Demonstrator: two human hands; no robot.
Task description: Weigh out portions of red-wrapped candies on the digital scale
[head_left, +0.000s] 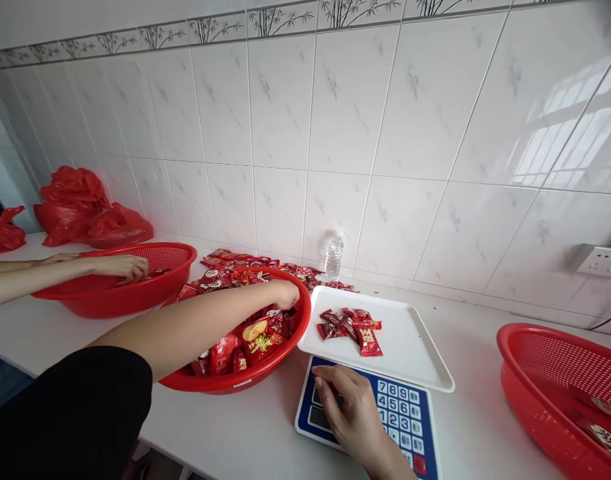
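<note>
My left hand (285, 295) reaches into the right side of a red basket (235, 385) full of red snack packets (260, 340); its fingers are hidden among them. Over the keypad of a blue and white scale (400, 413) is my right hand (348, 407), thumb and forefinger pinched near the display, and I cannot make out anything between them. Several small red packets (368, 339) lie on the left part of the scale's white tray (415, 340).
Another person's hand (128, 267) is in a second red basket (110, 303) at left. Red plastic bags (75, 207) stand behind it. A clear bottle (334, 256) is near the wall, a third red basket (535, 407) at right, a wall socket (602, 261) above it.
</note>
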